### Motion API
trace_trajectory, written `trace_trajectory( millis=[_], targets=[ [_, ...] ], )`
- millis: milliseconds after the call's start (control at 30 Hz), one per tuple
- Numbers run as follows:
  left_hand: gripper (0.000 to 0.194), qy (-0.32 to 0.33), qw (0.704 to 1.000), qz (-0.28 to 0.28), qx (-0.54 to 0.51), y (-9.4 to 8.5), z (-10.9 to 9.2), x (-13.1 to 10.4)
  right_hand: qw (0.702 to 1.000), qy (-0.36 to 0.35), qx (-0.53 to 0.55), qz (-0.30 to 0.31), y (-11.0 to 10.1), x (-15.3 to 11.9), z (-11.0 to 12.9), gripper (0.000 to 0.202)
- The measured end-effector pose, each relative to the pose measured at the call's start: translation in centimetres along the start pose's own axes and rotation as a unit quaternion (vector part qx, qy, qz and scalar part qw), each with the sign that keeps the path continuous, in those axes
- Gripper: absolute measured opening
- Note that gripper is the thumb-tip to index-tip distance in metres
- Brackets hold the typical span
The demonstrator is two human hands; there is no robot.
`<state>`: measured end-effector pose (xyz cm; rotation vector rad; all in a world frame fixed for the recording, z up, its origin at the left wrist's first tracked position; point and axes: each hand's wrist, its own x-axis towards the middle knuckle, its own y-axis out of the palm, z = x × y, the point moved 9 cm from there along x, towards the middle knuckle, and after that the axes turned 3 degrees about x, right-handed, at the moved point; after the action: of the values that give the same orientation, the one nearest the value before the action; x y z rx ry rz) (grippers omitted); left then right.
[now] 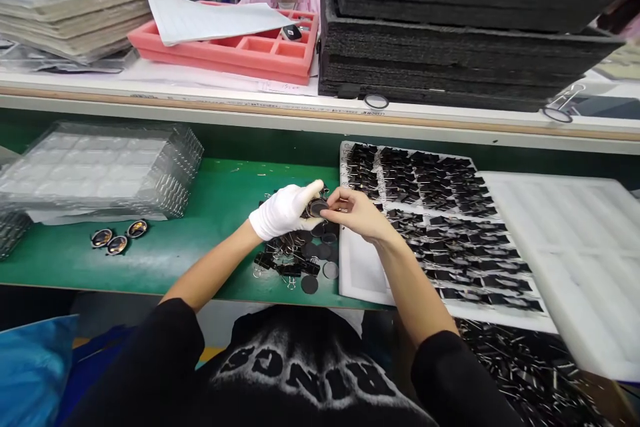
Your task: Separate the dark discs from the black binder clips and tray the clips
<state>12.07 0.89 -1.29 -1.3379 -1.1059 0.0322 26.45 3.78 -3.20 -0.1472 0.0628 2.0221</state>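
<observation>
My left hand (285,211), in a white glove, is closed around a small round dark part held above the bench. Bare, my right hand (359,213) meets it from the right, thumb and fingertips pinching the edge of a black disc (318,207) at the face of that part. Whether the disc is apart from the part or joined to it I cannot tell. Beneath my hands lie loose black binder clips (290,269) with silver handles. Several flat dark discs (309,284) are scattered among them on the green bench top (210,260).
Right of my hands, a white foam tray (363,267) carries rows of binder clips; another white tray (575,233) adjoins it. Clear plastic trays (95,173) and three round parts (117,244) are left. A shelf (225,107) spans the back, with a person beyond.
</observation>
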Motion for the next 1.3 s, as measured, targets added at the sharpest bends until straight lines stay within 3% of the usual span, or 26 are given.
trace_trajectory(
  millis=[133, 300, 367, 467, 533, 633, 667, 733, 833, 933, 1033, 1133, 1200, 1300],
  targets=[
    [0.078, -0.018, 0.999, 0.024, -0.034, 0.7, -0.4, 0.1, 0.991, 0.078, 0.109, -0.017, 0.3, 0.4, -2.6, 0.057],
    [0.085, -0.056, 0.993, 0.015, -0.102, -0.3, -0.6, 0.0, 0.987, 0.042, 0.147, -0.045, 0.0, 0.1, -2.6, 0.060],
    [0.070, -0.116, 0.988, 0.001, -0.097, -1.6, 1.0, -0.4, 0.976, 0.059, 0.199, -0.062, -0.1, -0.2, -2.9, 0.055],
    [0.037, -0.267, 0.963, -0.018, -0.018, -4.6, 5.6, -2.0, 0.937, 0.112, 0.324, -0.070, 1.2, -0.6, -4.0, 0.051],
    [0.039, -0.353, 0.933, 0.047, 0.047, -5.4, 8.4, -3.3, 0.916, 0.132, 0.373, -0.063, 2.5, -1.0, -4.5, 0.052],
    [0.051, -0.423, 0.872, 0.224, 0.103, -4.3, 10.8, -5.6, 0.910, 0.130, 0.391, -0.055, 3.9, -1.3, -4.7, 0.054],
    [0.054, -0.439, 0.853, 0.259, 0.115, -4.0, 11.3, -6.4, 0.909, 0.127, 0.393, -0.055, 4.1, -1.4, -4.7, 0.054],
    [0.056, -0.453, 0.838, 0.284, 0.111, -3.3, 12.0, -7.2, 0.907, 0.128, 0.398, -0.056, 4.2, -1.5, -4.9, 0.053],
    [0.044, -0.421, 0.857, 0.293, 0.036, -1.8, 12.4, -7.3, 0.904, 0.133, 0.403, -0.051, 4.0, -1.4, -5.2, 0.051],
    [0.042, -0.405, 0.875, 0.266, 0.014, -2.2, 12.6, -6.8, 0.908, 0.137, 0.395, -0.035, 3.9, -1.3, -5.5, 0.050],
    [0.043, -0.418, 0.899, 0.129, 0.004, -4.1, 10.8, -5.2, 0.922, 0.118, 0.369, -0.023, 4.1, -1.3, -5.4, 0.048],
    [0.042, -0.412, 0.908, -0.017, -0.069, -4.7, 6.4, -3.5, 0.937, 0.080, 0.340, 0.007, 4.6, -1.3, -4.7, 0.045],
    [0.042, -0.386, 0.916, -0.041, -0.103, -4.3, 3.2, -2.4, 0.940, 0.068, 0.334, 0.019, 4.8, -1.3, -4.5, 0.045],
    [0.046, -0.319, 0.945, -0.017, -0.070, -4.7, 0.2, -0.7, 0.951, 0.036, 0.305, 0.022, 4.1, -1.3, -3.9, 0.042]
  ],
)
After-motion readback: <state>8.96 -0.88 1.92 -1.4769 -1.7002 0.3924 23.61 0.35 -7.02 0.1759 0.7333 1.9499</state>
